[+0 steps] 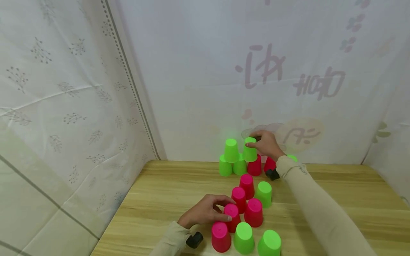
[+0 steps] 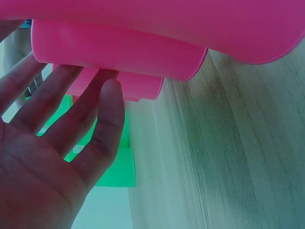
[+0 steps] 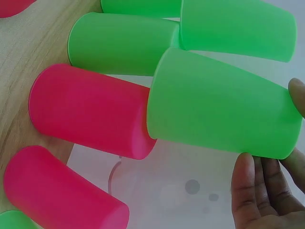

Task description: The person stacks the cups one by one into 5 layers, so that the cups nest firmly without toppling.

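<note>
My right hand [image 1: 268, 145] pinches an upside-down green plastic cup [image 1: 250, 153] near its narrow end. In the right wrist view the wide rim of this green cup [image 3: 214, 105] meets the base of a standing pink cup [image 3: 90, 112]. Beside it, a green cup [image 1: 231, 151] sits across two lower green cups, the nearer one being a green cup [image 1: 240, 165]. My left hand [image 1: 205, 212] is around a pink cup [image 1: 234, 223] in the front group, thumb on its near side and fingers behind. That cup stands upside down among its neighbours.
Several pink and green cups stand upside down in front, including a pink cup [image 1: 221, 237], a green cup [image 1: 244, 238] and a green cup [image 1: 264, 194]. A pink cup [image 1: 269, 164] is partly behind my right wrist. The wooden table [image 1: 160, 185] ends at a patterned cloth backdrop [image 1: 192, 106].
</note>
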The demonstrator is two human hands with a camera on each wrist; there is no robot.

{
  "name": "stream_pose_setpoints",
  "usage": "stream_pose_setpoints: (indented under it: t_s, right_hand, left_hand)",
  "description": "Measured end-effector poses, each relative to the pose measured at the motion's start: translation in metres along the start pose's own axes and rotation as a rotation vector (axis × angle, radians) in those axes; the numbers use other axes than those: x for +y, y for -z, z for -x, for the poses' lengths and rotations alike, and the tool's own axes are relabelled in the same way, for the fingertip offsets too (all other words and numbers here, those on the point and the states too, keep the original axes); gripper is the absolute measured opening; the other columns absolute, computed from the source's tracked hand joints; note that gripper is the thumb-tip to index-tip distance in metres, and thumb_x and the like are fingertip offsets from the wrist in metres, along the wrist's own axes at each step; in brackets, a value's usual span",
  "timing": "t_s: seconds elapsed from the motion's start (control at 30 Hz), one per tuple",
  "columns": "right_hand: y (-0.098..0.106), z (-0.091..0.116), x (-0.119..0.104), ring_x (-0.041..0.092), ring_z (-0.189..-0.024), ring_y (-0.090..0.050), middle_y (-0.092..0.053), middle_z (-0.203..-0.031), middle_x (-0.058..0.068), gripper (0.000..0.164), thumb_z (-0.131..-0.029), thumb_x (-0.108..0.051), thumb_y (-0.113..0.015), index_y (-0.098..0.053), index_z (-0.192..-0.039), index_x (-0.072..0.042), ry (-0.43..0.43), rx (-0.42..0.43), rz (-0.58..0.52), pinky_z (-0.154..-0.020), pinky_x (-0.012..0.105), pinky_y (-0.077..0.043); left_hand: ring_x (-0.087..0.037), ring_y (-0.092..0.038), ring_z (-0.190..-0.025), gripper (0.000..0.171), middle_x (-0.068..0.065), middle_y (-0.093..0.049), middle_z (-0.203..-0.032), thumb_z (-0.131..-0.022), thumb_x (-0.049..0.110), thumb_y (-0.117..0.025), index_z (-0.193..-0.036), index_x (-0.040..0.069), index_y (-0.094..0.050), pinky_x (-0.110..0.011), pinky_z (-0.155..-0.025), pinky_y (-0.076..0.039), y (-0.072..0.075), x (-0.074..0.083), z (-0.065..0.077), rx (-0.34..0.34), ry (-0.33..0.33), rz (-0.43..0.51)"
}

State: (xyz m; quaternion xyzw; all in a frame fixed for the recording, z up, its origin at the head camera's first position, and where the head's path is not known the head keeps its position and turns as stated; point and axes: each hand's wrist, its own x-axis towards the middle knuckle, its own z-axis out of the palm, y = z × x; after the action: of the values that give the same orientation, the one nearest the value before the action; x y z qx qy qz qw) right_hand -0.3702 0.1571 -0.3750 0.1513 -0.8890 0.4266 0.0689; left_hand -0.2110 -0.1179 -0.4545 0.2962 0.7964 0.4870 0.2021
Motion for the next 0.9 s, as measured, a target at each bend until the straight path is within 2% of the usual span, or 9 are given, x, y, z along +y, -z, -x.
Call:
stream_pose_setpoints:
  t_s: [0.23,0.43,0.73,0.9]
  right_hand:
    - [-0.001,0.001,0.001,0.035,-0.106,-0.064,-0.068,-0.119,0.022,0.047,-0.087,-0.021,-0.078,-0.066,-0.124,0.004,-0.018,0.013,0.011,-0.091,0.044,-0.056]
    - [-0.001,0.003,0.004,0.036,-0.107,-0.063,-0.066,-0.122,0.023,0.059,-0.084,-0.025,-0.081,-0.06,-0.131,0.003,-0.01,-0.003,0.038,-0.092,0.046,-0.055]
    - [0.01,0.014,0.009,0.037,-0.113,-0.061,-0.064,-0.125,0.021,0.06,-0.084,-0.029,-0.081,-0.058,-0.133,-0.003,-0.018,-0.036,0.025,-0.095,0.05,-0.054]
    - [0.025,0.026,0.011,0.038,-0.117,-0.058,-0.062,-0.129,0.023,0.057,-0.088,-0.029,-0.077,-0.057,-0.134,-0.002,-0.041,-0.056,0.055,-0.097,0.052,-0.052]
  left_hand:
    - [0.0,-0.064,-0.105,0.036,-0.003,-0.072,-0.122,-0.089,0.02,-0.076,-0.125,0.019,-0.068,-0.023,-0.087,-0.056,0.0,0.002,-0.004,-0.017,-0.031,-0.026]
    - [0.001,-0.064,-0.105,0.038,0.0,-0.073,-0.121,-0.09,0.025,-0.075,-0.127,0.019,-0.068,-0.023,-0.086,-0.057,0.003,0.008,-0.004,-0.024,-0.055,-0.091]
    - [-0.002,-0.065,-0.106,0.041,0.003,-0.073,-0.121,-0.09,0.028,-0.076,-0.129,0.017,-0.067,-0.024,-0.085,-0.056,0.024,0.026,0.001,0.017,-0.077,-0.177]
    - [-0.005,-0.066,-0.106,0.042,0.002,-0.073,-0.119,-0.09,0.029,-0.077,-0.128,0.015,-0.067,-0.025,-0.086,-0.057,0.036,0.041,0.002,0.043,-0.121,-0.209]
